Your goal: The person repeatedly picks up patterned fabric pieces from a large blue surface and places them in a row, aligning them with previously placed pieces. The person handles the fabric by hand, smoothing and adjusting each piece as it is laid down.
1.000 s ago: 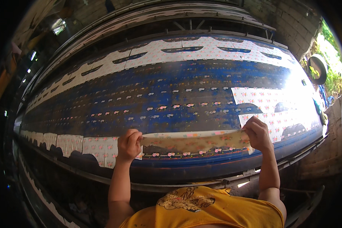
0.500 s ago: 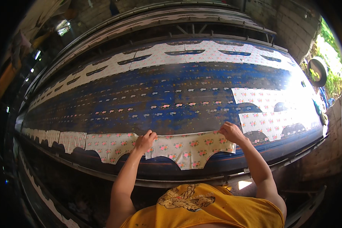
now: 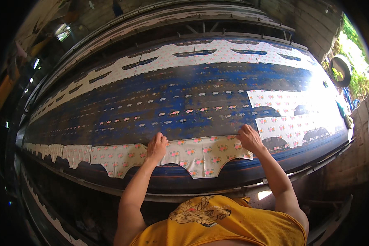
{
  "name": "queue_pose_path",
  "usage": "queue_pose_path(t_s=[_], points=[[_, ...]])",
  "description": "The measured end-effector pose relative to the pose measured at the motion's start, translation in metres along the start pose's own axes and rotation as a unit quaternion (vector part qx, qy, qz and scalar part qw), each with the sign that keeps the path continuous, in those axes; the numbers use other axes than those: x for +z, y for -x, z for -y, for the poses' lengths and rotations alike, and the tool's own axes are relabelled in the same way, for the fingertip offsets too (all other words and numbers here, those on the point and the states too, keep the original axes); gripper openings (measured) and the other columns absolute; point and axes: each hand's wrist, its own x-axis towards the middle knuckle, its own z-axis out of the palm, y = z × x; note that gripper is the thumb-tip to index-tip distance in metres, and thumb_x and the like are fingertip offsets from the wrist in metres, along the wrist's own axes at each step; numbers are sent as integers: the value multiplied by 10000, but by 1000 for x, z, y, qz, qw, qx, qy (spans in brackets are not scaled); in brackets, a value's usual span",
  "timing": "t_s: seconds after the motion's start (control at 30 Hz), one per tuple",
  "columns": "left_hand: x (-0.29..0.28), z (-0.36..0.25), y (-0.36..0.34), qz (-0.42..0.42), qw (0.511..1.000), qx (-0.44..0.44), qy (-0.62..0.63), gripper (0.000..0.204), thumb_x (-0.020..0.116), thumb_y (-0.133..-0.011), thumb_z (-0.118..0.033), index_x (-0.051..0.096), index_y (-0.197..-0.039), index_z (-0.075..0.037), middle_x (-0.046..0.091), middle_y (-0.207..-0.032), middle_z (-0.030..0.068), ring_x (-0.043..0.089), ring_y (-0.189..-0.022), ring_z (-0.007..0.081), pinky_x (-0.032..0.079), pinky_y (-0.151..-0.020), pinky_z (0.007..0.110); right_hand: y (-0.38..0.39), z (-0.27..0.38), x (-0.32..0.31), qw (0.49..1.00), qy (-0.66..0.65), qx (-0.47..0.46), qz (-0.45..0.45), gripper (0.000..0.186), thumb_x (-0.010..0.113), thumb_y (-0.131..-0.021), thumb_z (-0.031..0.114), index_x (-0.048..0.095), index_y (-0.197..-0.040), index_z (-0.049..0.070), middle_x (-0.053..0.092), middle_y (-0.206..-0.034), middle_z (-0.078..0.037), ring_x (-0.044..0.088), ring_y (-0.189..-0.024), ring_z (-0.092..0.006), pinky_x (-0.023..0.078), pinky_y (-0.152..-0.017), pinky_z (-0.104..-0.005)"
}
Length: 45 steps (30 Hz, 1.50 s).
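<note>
A white fabric piece (image 3: 199,158) with pink and orange flowers and a curved, cut-out lower edge spans between my two hands at the table's near edge. My left hand (image 3: 157,146) is closed on its upper left corner, beside a neighbouring flowered piece (image 3: 118,156). At its upper right corner my right hand (image 3: 250,138) pinches the cloth. A faint crease runs down the middle of the piece. Beneath it lies the long dark table (image 3: 192,90), blotched with blue and marked with rows of small printed flowers.
More flowered pieces (image 3: 281,127) lie right of my right hand, partly washed out by glare. A long row of cut pieces (image 3: 184,55) runs along the far side. Further racks stand behind. A metal rail (image 3: 233,192) borders the near edge, and daylight enters at right.
Both hands have moved slightly forward, and the right hand a little outward, with the cloth still held. A vertical crease now shows in the piece. The whole view has shifted slightly.
</note>
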Motion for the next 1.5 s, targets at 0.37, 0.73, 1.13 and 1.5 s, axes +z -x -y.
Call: queue_pose_path(t_s=[0.37, 0.73, 1.13, 1.5], points=[[36, -53, 35, 85, 995, -58, -4, 736, 402, -1029, -556, 326, -1575, -70, 210, -1661, 187, 186, -1526, 420, 93, -1192, 661, 43, 20, 19, 994, -17, -37, 105, 659, 535, -1015, 409, 366, -1556, 72, 299, -1639, -152, 220, -1542, -325, 158, -1253, -509], [35, -57, 32, 95, 993, -74, -12, 755, 371, -1028, -581, 290, -1601, -95, 164, -1691, 153, 117, -1558, 384, 21, -1193, 676, 41, 25, 18, 995, 0, -13, 99, 665, 479, -1028, 464, 333, -1586, 133, 292, -1655, -108, 226, -1545, -297, 164, -1254, -490], [23, -70, 29, 116, 990, -75, 39, 730, 437, -1022, -539, 342, -1577, -74, 182, -1685, 155, 156, -1545, 405, 63, -1186, 693, 39, 31, 2, 994, -52, 14, 91, 658, 604, -991, 419, 402, -1526, 92, 342, -1606, -182, 301, -1496, -368, 229, -1233, -509], [56, -214, -55, 35, 995, 45, 86, 542, 654, -963, -331, 502, -1389, -34, 396, -1525, 165, 337, -1459, 377, 198, -1163, 672, 81, -111, -57, 999, -1, -33, 29, 522, 703, -933, 326, 557, -1344, 40, 512, -1421, -181, 502, -1307, -360, 405, -1113, -482]])
